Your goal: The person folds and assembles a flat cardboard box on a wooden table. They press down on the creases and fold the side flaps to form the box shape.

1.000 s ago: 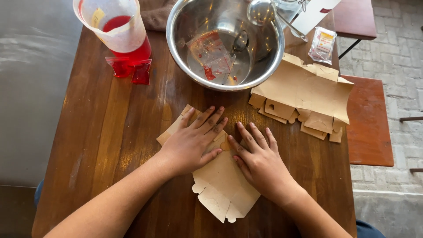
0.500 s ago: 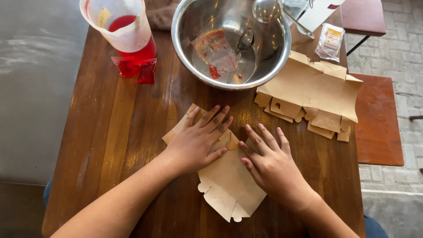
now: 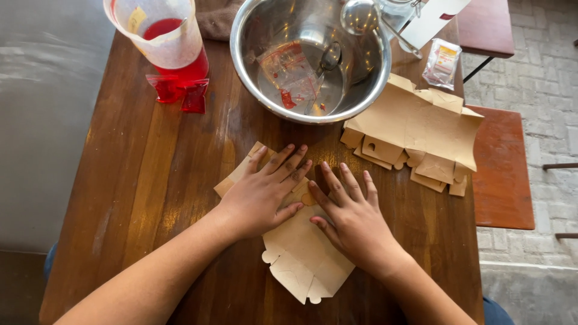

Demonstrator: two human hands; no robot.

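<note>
A flat brown cardboard box blank lies on the wooden table in front of me. My left hand presses flat on its upper left part, fingers spread. Beside it, my right hand lies palm down on the blank's middle, fingers spread and pointing away from me. Neither hand grips anything; both rest on the cardboard and hide its centre.
A stack of unfolded cardboard blanks lies at the right. A steel bowl with a plastic bag and spoon inside stands behind. A jug of red liquid and a red bag sit far left. A small sachet lies far right.
Both hands stay flat on the blank; the right hand has slid slightly forward. The view has shifted a little.
</note>
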